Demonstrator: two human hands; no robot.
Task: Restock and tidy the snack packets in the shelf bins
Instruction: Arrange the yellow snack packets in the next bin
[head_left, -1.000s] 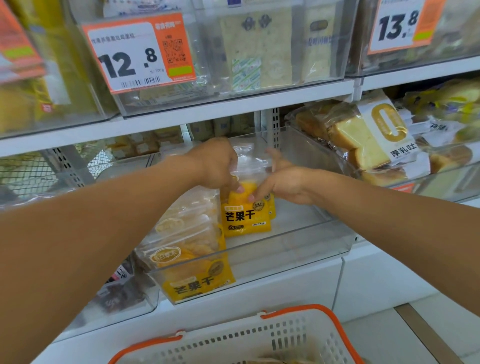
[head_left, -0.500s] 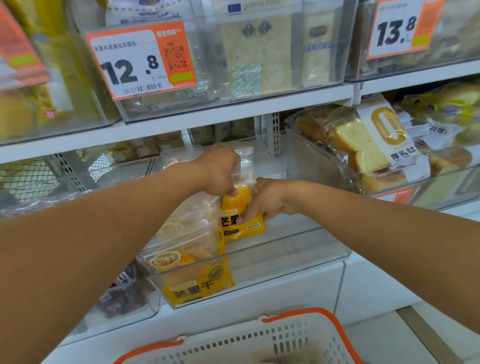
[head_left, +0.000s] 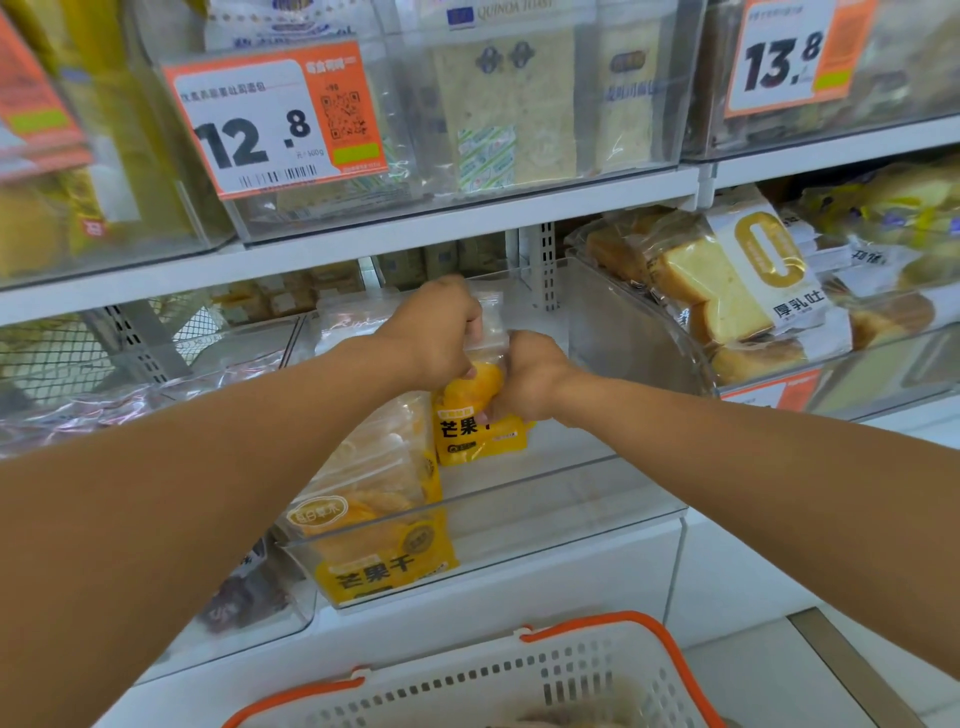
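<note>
A yellow dried-mango packet (head_left: 475, 436) stands upright in the middle of a clear plastic shelf bin (head_left: 571, 499). My left hand (head_left: 436, 332) grips its clear top from the left. My right hand (head_left: 530, 376) is closed on its right side, thumb over the yellow front. Several more mango packets (head_left: 374, 499) lean in a row against the bin's left front corner, the front one pressed to the bin wall. The right half of the bin floor is bare.
A white basket with orange handles (head_left: 524, 680) sits below the shelf at the bottom edge. Bread packets (head_left: 722, 280) fill the bin to the right. Clear bins with price tags 12.8 (head_left: 270, 119) and 13.8 (head_left: 784, 57) line the shelf above.
Both hands have shifted a little left and back in the bin with the upright packet, closing tighter around it. The row of packets at the front has stayed put.
</note>
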